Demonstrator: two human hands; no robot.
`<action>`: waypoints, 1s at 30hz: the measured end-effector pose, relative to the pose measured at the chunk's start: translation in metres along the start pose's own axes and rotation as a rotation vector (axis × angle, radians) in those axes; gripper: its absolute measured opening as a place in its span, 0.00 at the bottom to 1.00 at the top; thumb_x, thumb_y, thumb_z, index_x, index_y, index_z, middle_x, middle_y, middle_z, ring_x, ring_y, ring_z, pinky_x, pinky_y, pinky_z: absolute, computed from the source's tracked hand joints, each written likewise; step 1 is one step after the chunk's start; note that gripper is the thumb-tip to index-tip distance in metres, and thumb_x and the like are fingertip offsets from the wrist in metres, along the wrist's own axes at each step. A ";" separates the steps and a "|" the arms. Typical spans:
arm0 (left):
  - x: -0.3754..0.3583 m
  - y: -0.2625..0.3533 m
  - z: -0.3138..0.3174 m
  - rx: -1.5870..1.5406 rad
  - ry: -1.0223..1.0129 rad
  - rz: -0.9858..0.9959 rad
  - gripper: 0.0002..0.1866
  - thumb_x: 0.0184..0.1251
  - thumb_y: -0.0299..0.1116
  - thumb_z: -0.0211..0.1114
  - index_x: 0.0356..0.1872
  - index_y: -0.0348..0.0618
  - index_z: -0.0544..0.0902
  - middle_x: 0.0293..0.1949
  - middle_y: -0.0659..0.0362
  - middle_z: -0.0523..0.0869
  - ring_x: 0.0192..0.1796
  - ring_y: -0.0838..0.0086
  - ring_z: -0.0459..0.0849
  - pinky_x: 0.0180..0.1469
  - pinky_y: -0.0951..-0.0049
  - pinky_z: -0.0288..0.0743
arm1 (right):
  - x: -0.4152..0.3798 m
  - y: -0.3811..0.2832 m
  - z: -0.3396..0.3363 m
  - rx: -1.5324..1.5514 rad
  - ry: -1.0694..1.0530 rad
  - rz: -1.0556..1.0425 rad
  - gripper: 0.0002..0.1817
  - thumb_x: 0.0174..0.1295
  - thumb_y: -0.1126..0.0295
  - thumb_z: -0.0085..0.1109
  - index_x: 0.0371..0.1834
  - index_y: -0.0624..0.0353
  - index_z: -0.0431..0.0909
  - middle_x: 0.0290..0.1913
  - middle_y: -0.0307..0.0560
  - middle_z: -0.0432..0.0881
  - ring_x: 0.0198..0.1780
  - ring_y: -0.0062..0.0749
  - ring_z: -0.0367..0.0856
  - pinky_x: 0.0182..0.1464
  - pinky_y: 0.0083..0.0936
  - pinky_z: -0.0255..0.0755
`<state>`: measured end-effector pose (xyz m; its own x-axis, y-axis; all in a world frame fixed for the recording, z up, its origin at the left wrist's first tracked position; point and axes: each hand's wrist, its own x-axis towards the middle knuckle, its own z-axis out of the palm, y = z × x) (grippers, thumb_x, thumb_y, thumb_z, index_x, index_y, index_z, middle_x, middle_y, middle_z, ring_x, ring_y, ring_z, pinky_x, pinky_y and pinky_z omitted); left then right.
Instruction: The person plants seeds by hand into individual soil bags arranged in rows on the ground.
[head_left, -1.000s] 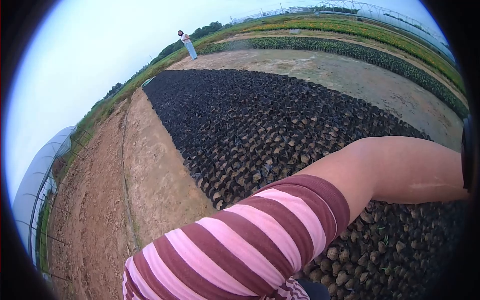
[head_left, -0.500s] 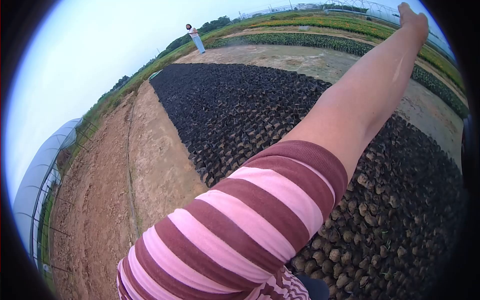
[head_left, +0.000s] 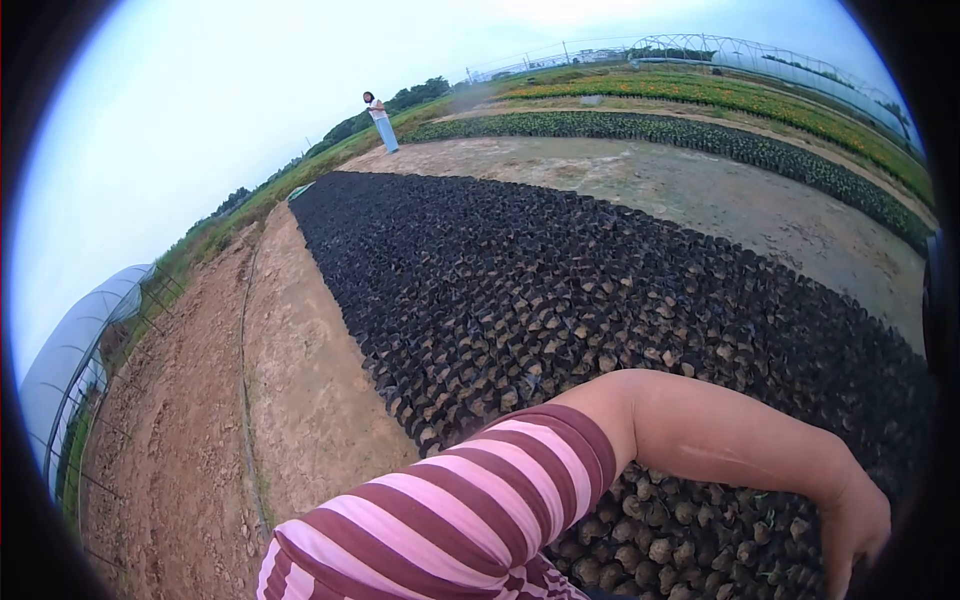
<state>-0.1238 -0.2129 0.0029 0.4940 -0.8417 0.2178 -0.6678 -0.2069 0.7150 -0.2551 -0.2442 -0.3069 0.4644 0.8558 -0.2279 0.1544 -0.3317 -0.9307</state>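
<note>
My left arm, in a pink and maroon striped sleeve, reaches from the bottom to the lower right and bends down at the wrist. My left hand (head_left: 858, 525) hangs at the right edge of the view, its fingers pointing down and partly lost in the dark rim. Whether it holds anything cannot be made out. Under and beyond the arm lies a wide bed of small black bags filled with soil (head_left: 560, 290), packed side by side. My right hand is out of view.
A person (head_left: 380, 122) in a white top and light blue bottoms stands at the bed's far end. Reddish soil (head_left: 190, 420) with a thin hose (head_left: 247, 400) runs along the left, beside a plastic-covered tunnel (head_left: 75, 340). Green plant rows (head_left: 700, 137) stretch across the back.
My left arm, earlier raised and stretched toward the upper right, has come down and bent, with the hand now low at the right. The background has shifted slightly down in the view.
</note>
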 end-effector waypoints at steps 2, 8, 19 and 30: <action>-0.037 -0.026 0.001 0.096 0.072 -0.114 0.26 0.62 0.45 0.67 0.55 0.35 0.82 0.50 0.46 0.84 0.52 0.60 0.85 0.54 0.62 0.78 | 0.001 0.004 0.001 -0.012 0.013 0.026 0.21 0.63 0.54 0.59 0.51 0.57 0.84 0.55 0.58 0.83 0.58 0.51 0.82 0.60 0.43 0.75; -0.239 -0.193 0.042 0.153 0.671 -0.770 0.20 0.68 0.40 0.61 0.53 0.37 0.78 0.50 0.47 0.80 0.55 0.54 0.80 0.58 0.58 0.73 | -0.010 0.030 -0.003 -0.051 0.066 0.141 0.21 0.63 0.54 0.59 0.51 0.58 0.84 0.55 0.59 0.83 0.58 0.51 0.82 0.60 0.42 0.75; -0.440 -0.217 0.259 0.355 1.115 -2.193 0.28 0.70 0.45 0.60 0.63 0.35 0.70 0.68 0.45 0.68 0.70 0.52 0.68 0.66 0.48 0.66 | -0.212 0.163 0.002 -0.254 0.158 0.793 0.22 0.63 0.53 0.60 0.51 0.59 0.84 0.56 0.60 0.83 0.58 0.52 0.82 0.61 0.42 0.75; -0.431 -0.255 0.324 0.535 1.037 -2.261 0.31 0.73 0.49 0.53 0.71 0.43 0.67 0.74 0.49 0.64 0.77 0.56 0.57 0.73 0.46 0.53 | -0.367 0.195 0.022 -0.563 -0.159 1.377 0.23 0.62 0.52 0.61 0.51 0.60 0.84 0.56 0.61 0.83 0.58 0.52 0.82 0.61 0.42 0.74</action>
<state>-0.3472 0.0413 -0.4889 0.1786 0.9835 -0.0286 0.9763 -0.1735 0.1296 -0.4146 -0.6143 -0.4113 0.4304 -0.2258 -0.8739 0.0101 -0.9670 0.2548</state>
